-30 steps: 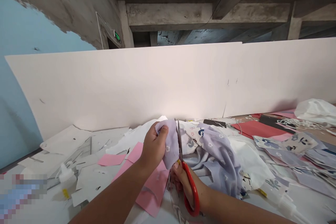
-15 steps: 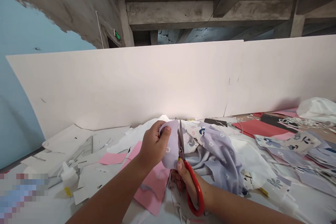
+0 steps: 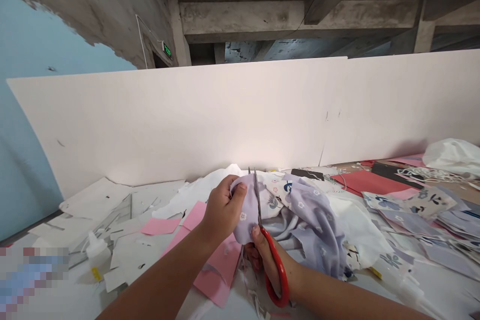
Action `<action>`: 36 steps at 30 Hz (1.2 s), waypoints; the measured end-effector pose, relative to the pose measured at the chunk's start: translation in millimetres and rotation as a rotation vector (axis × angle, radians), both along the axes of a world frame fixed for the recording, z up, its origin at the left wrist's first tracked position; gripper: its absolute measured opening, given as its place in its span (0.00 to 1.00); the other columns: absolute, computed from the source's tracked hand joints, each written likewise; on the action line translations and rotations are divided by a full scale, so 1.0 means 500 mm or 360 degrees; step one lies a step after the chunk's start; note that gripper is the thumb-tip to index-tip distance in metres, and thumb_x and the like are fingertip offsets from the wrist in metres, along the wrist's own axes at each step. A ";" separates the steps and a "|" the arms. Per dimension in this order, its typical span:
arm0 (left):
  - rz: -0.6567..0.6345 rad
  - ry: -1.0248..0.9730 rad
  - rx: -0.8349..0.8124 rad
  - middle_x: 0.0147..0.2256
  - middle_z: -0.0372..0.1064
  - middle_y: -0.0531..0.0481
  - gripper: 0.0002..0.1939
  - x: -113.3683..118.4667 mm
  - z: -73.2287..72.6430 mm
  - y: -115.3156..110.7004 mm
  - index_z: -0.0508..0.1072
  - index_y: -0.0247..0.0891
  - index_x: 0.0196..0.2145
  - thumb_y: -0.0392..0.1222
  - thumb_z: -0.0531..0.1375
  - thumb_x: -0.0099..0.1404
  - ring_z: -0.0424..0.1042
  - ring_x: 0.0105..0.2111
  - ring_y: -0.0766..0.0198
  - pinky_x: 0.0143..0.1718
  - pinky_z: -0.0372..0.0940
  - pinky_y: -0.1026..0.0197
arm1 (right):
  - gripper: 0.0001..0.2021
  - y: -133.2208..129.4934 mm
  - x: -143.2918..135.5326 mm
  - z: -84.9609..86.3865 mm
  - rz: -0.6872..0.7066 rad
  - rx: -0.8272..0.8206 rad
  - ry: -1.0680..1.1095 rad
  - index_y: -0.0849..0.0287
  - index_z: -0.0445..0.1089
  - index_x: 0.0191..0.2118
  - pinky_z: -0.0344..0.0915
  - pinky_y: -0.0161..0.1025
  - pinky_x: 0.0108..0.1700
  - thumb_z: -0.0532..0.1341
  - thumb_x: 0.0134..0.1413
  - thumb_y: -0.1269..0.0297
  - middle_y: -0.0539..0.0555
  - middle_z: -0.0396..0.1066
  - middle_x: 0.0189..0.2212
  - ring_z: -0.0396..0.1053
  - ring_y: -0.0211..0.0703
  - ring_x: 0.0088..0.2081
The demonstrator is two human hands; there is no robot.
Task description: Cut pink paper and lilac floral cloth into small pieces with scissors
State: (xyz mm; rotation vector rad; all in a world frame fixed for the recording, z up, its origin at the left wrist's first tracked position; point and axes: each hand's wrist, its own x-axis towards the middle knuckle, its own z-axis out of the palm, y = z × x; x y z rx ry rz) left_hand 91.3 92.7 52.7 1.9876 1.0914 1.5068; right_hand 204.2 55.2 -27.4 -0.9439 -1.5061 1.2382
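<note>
My left hand (image 3: 222, 207) pinches a small piece of lilac fabric (image 3: 247, 212) with white flowers, thumb on its face. My right hand (image 3: 267, 252) is wrapped round the red handles of a pair of scissors (image 3: 278, 272). The scissor blades point away from me and lie along the right edge of the lilac piece, their tips slightly apart. Just to the right lies a crumpled heap of lilac flowered fabric (image 3: 318, 222). Pink paper (image 3: 213, 280) lies beneath my left forearm and wrist.
White paper pieces and a small glue bottle (image 3: 98, 250) lie on the left. At right are stacked fabric scraps (image 3: 412, 222), red paper (image 3: 371, 182), white string (image 3: 431, 176) and a white bag (image 3: 452, 155). A white panel (image 3: 240, 115) stands along the back.
The scissor blades have drawn closer together along the fabric's right edge. My left hand and the lilac piece have shifted slightly right and down.
</note>
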 end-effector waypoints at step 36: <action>-0.0037 -0.0157 -0.0098 0.22 0.58 0.57 0.12 0.004 -0.011 0.014 0.63 0.38 0.27 0.47 0.49 0.61 0.58 0.23 0.68 0.26 0.55 0.66 | 0.28 0.008 -0.010 0.002 -0.0106 -0.0058 0.0013 0.57 0.51 0.14 0.43 0.33 0.17 0.44 0.49 0.38 0.43 0.49 0.09 0.46 0.30 0.14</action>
